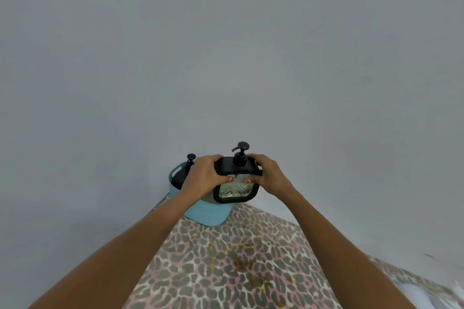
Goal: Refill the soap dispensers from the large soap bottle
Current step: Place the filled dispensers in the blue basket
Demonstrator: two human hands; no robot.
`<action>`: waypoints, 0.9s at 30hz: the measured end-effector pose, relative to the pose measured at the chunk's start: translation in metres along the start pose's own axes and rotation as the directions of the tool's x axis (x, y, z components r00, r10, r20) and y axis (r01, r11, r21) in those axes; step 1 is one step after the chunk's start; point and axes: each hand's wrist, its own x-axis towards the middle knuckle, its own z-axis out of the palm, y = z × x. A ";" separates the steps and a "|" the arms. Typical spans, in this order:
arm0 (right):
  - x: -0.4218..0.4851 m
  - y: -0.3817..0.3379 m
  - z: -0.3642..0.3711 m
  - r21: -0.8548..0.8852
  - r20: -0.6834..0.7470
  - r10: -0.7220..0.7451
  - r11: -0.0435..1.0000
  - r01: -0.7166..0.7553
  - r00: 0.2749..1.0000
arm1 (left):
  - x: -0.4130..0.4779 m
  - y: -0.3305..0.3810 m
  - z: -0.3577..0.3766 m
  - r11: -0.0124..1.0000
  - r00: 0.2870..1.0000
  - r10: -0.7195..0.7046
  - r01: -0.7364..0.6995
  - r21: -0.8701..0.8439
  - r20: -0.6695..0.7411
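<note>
A square soap dispenser (236, 190) with a black frame, a clear patterned glass body and a black pump on top is held up in front of the wall. My left hand (204, 175) grips its upper left corner and my right hand (267, 172) grips its upper right corner, thumbs pressed on the glass front. Behind my left hand, a second dispenser (188, 162) with a black pump stands in a light blue basket (200, 211). The large soap bottle is not in view.
The basket sits at the far corner of a surface covered with a leopard-print cloth (238, 263). A plain grey wall (226, 57) fills the view behind. A pale object (437, 296) lies blurred at the lower right edge.
</note>
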 end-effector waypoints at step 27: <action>0.095 0.037 0.121 -0.113 0.243 -0.130 0.980 0.162 0.961 | 0.011 -0.091 0.042 0.828 0.959 -0.235 0.284 0.484 -0.162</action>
